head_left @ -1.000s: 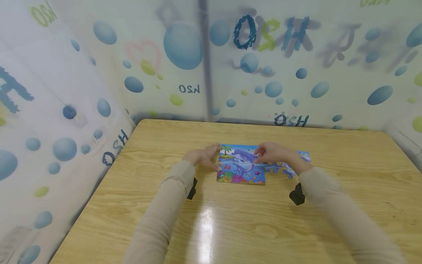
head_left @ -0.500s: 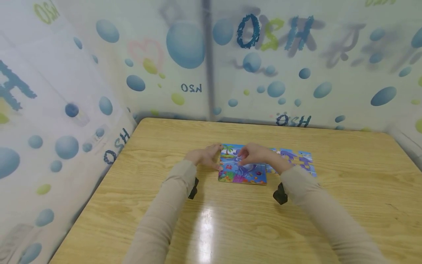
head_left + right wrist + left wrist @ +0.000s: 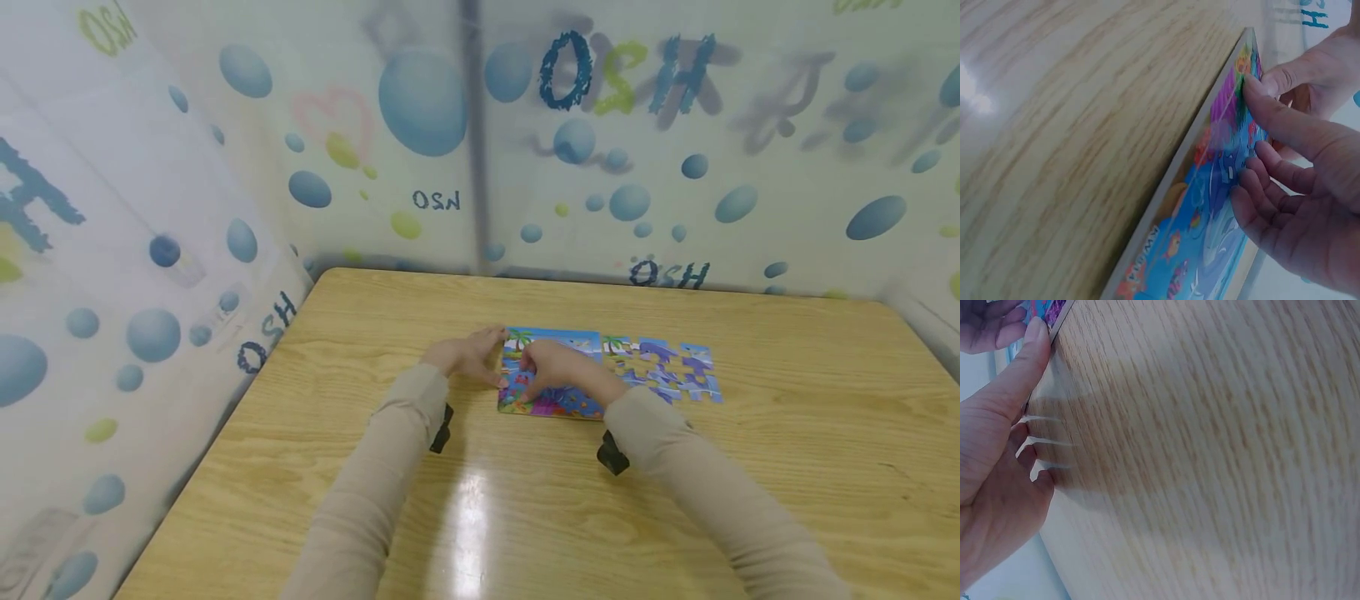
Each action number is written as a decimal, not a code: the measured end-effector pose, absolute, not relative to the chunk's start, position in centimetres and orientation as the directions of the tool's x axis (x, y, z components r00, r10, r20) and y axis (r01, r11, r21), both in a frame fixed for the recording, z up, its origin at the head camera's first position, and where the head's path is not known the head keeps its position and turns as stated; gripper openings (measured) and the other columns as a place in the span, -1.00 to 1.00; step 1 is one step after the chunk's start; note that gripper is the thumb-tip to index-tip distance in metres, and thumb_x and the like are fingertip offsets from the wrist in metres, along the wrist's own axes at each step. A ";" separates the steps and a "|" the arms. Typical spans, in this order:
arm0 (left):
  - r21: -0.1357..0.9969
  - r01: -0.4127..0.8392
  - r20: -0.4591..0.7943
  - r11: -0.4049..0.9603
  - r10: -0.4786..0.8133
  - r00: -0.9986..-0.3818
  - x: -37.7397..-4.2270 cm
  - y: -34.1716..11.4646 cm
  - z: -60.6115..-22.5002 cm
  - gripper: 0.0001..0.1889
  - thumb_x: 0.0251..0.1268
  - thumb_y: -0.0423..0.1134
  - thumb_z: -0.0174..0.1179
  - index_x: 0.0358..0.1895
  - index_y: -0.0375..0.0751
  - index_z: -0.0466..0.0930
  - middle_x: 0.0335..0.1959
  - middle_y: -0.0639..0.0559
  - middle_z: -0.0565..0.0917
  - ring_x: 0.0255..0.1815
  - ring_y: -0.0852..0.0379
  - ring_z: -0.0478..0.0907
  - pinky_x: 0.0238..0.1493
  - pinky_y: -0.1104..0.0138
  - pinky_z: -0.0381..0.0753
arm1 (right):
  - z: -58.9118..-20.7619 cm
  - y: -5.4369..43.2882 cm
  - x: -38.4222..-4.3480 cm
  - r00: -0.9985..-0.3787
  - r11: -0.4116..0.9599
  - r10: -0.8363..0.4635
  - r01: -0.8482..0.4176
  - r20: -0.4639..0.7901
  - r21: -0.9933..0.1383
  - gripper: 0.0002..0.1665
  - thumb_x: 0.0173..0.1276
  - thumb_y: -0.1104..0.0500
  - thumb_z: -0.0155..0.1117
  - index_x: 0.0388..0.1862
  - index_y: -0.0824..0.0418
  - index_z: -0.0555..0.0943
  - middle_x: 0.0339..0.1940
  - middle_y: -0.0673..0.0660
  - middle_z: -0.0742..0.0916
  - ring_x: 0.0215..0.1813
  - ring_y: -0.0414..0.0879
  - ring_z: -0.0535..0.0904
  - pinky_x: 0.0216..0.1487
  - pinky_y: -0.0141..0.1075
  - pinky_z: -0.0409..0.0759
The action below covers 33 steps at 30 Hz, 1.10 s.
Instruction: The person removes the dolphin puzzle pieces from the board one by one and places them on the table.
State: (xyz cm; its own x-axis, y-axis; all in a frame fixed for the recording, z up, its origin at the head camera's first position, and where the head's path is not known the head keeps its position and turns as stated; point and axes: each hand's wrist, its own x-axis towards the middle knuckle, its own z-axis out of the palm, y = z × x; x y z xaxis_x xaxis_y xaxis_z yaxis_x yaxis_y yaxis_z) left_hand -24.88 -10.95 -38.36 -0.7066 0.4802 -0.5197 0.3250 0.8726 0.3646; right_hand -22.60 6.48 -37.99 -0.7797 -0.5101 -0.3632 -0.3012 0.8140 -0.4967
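Observation:
A flat dolphin picture puzzle board (image 3: 588, 343) lies on the wooden table. At its left edge rests my left hand (image 3: 474, 357), the thumb by the lower part and the fingers spread towards the far corner. The left wrist view shows that thumb (image 3: 1030, 359) on the board's edge. Over the lower left of the picture is my right hand (image 3: 561, 367), covering part of it. Its thumb (image 3: 1275, 115) and bent fingers touch the surface, apart from each other, with no loose piece visible between them. Interlocking puzzle pieces (image 3: 656, 352) lie right of the board, joined with gaps.
The wooden table (image 3: 360, 333) meets a printed curtain wall (image 3: 517, 167) at the back and another at the left. A dark wrist device (image 3: 613, 454) hangs under the right sleeve, and a second one (image 3: 441, 429) under the left.
My right hand has moved left from the board's right side, across the picture to its lower left, uncovering the pieces at right. My left hand stays at the left edge.

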 end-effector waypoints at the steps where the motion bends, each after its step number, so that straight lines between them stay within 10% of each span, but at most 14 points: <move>1: 0.365 0.325 -0.520 0.872 0.481 -0.706 -24.9 -10.9 -38.3 -0.04 0.15 0.09 0.17 0.46 -0.10 -0.26 0.50 -0.05 -0.32 0.51 -0.03 -0.35 0.50 0.08 -0.24 | -38.0 6.4 -22.5 -0.782 0.821 -0.501 -0.295 -0.371 -0.488 -0.42 -0.05 0.08 0.49 -0.09 0.32 0.50 -0.21 0.11 0.59 -0.22 -0.10 0.48 -0.10 -0.27 0.54; 33: 0.377 0.277 -0.573 0.884 0.457 -0.680 -25.3 -10.6 -37.7 0.03 0.10 0.03 0.25 0.46 -0.10 -0.31 0.50 -0.09 -0.29 0.51 -0.02 -0.32 0.50 0.09 -0.18 | -37.8 7.7 -21.5 -0.763 0.637 -0.569 -0.173 -0.307 -0.751 -0.60 0.08 0.37 0.31 -0.10 0.29 0.41 -0.30 0.16 0.58 -0.36 -0.11 0.56 -0.34 -0.31 0.61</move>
State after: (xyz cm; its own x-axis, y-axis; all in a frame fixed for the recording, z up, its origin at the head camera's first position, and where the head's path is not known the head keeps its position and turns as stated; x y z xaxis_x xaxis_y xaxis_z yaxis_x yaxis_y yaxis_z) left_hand -25.33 -10.62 -37.65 -0.6800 0.4572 -0.5732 0.2765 0.8840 0.3770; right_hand -21.51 7.70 -37.77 -0.7628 -0.5690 -0.3072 -0.1730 0.6374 -0.7509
